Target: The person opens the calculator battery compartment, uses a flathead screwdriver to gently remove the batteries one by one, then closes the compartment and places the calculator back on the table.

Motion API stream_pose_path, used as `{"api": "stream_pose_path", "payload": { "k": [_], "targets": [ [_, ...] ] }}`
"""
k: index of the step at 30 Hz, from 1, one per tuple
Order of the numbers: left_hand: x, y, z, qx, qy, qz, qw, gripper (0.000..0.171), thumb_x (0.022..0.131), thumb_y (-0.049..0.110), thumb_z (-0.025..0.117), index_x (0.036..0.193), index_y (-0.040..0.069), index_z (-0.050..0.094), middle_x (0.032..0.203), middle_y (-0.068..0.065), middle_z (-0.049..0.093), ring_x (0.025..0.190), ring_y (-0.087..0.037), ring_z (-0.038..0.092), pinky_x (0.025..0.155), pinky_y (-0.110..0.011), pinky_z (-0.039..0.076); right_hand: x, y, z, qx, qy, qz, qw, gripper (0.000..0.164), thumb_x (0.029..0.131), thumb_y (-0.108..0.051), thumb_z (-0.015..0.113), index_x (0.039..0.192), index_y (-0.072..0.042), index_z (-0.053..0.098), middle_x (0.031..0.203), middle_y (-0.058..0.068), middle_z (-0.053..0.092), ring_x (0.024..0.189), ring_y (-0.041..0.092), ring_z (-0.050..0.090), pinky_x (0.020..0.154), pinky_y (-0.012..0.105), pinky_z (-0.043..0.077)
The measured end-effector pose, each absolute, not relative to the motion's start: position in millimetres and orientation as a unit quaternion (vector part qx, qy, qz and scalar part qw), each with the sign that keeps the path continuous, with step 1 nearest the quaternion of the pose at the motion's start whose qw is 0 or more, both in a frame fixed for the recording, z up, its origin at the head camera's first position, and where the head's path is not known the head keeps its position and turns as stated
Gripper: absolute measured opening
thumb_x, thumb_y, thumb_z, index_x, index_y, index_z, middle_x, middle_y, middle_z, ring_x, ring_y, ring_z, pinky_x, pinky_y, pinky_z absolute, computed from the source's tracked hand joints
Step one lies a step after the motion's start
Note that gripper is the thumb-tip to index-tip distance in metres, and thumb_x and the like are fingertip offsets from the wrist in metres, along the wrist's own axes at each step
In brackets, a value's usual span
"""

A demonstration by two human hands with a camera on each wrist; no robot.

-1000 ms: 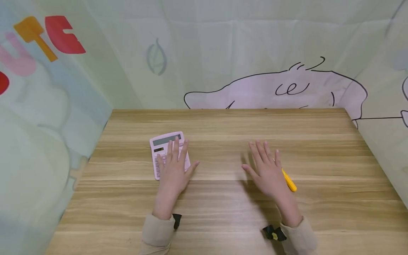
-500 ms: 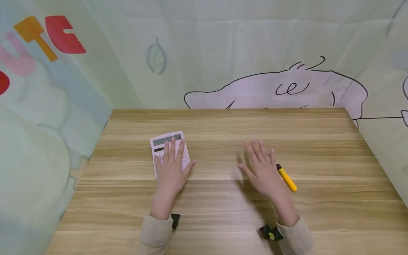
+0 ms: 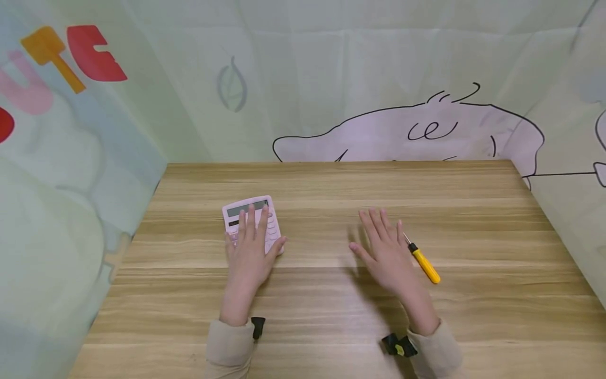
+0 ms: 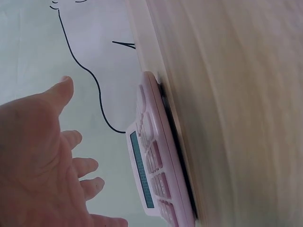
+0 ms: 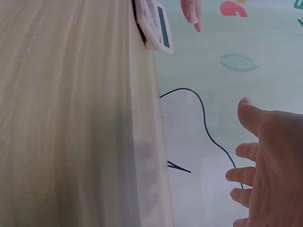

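A pink calculator (image 3: 274, 226) lies on the wooden table to the left, its grey display at the far end. Above it my left hand (image 3: 249, 258) hovers with fingers spread, hiding many of the keys; the left wrist view shows a gap between this hand (image 4: 38, 161) and the calculator (image 4: 156, 156). My right hand (image 3: 389, 258) is held over the table with straight fingers and holds nothing. Just right of its little finger lies a screwdriver (image 3: 426, 266) with a yellow handle, black collar and thin metal shaft, pointing away to the left.
The wooden table (image 3: 322, 189) ends at a straight far edge. Behind it and at the left hangs a printed cloth backdrop (image 3: 307, 68) with cartoon outlines and coloured letters. Black straps with small fittings (image 3: 400, 345) sit at the sleeve cuffs.
Both hands have drifted slightly left, still spread. More of the screwdriver and of the calculator's right-hand keys has come into sight. The calculator and screwdriver stay where they were.
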State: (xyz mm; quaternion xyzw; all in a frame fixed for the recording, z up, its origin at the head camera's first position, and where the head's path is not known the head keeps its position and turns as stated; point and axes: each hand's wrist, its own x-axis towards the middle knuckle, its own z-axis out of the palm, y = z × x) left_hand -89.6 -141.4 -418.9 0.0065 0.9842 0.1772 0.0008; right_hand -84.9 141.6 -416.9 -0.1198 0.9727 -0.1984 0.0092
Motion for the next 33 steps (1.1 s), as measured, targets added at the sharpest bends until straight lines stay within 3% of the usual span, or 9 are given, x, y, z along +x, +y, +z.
{"api": "stream_pose_path", "payload": {
  "k": [12,24,33],
  "targets": [
    [-92,-148,-418,-0.013,0.982,0.189,0.012,0.078,0.097,0.053,0.043,0.156,0.024,0.001,0.164,-0.011,-0.003,0.151,-0.034,-0.002,0.114,-0.070,0.007,-88,135,-410,-0.125,0.970,-0.207,0.013,0.072,0.098,-0.050,0.044,0.155,-0.019,0.014,0.163,0.007,0.008,0.151,0.029,-0.001,0.119,0.060,-0.001],
    [-94,-155,-419,-0.025,0.976,0.216,0.020,0.078,0.097,0.053,0.042,0.156,0.024,-0.001,0.163,-0.012,-0.005,0.151,-0.033,-0.005,0.113,-0.071,0.007,-88,129,-414,-0.127,0.965,-0.228,0.015,0.073,0.097,-0.049,0.046,0.156,-0.025,0.009,0.163,0.005,0.007,0.152,0.027,-0.002,0.120,0.059,-0.002],
    [-95,-157,-420,-0.023,0.972,0.232,0.018,0.078,0.097,0.051,0.042,0.156,0.022,0.000,0.163,-0.013,-0.004,0.151,-0.034,-0.004,0.113,-0.071,0.007,-91,123,-418,-0.140,0.957,-0.255,0.015,0.072,0.098,-0.046,0.047,0.155,-0.021,0.012,0.162,0.008,0.011,0.151,0.030,0.003,0.119,0.060,-0.001]
  ]
}}
